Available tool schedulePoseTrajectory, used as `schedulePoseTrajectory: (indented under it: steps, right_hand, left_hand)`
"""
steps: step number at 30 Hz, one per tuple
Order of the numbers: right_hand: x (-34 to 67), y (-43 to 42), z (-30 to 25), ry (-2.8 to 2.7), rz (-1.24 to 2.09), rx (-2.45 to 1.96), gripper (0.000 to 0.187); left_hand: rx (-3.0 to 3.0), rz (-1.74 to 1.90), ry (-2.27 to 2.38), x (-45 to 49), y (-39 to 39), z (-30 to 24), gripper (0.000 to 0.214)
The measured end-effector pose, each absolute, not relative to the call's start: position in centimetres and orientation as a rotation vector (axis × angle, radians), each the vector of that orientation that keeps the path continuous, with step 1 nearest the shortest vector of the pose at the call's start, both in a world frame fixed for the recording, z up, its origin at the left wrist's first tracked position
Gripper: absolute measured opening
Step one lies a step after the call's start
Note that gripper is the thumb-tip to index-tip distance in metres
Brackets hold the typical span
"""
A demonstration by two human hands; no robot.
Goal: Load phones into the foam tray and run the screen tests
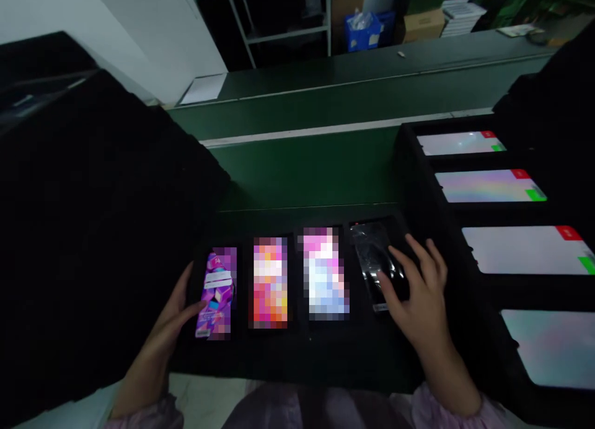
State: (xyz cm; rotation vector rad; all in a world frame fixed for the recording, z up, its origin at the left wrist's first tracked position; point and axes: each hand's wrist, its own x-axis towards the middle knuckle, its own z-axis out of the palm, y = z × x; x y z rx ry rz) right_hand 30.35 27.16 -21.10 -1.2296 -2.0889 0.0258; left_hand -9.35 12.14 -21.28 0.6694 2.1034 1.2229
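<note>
On the far left, a big dark box point(93, 212) is looming beside the left hand point(179, 317). That hand is curling round the left edge of the purple phone point(215, 296), its thumb lying on the lit screen; whether the hidden fingers are gripping it, I cannot tell. The thumb could be triggering a touch by accident, since it is pressing on or close to the live display.

Next, an orange phone point(269, 283) and a pale phone point(326, 274) are lying lit in the same row on the black mat point(297, 361), neither being touched. A sleeve or wrist crossing the row could be nudging them askew.

Farther right, the right hand point(425, 299) is spreading over the dark phone point(372, 255), thumb and fingers parted over its glossy face. That surface is looking slick, so a sideways push could be making fingertips slip or leaving smudges. In this dim light, a scratch could be escaping notice.

At the far right, four lit phones point(525, 249) are sitting in a black rack point(405, 162); the right elbow swinging outward could be knocking its near wall.
</note>
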Motion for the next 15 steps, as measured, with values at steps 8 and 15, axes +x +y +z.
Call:
schedulePoseTrajectory:
  steps: [8,15]
  right_hand:
    - [26.4,25.1,-20.0,-2.478,0.209,-0.741,0.031]
    - [20.8,22.5,-20.7,-2.481,0.283,-0.865,0.037]
  left_hand:
    - [0.377,1.343,2.212,-8.0,14.4,-19.7,0.071]
    - [0.242,1.643,2.181,-8.9,14.4,-21.1,0.050]
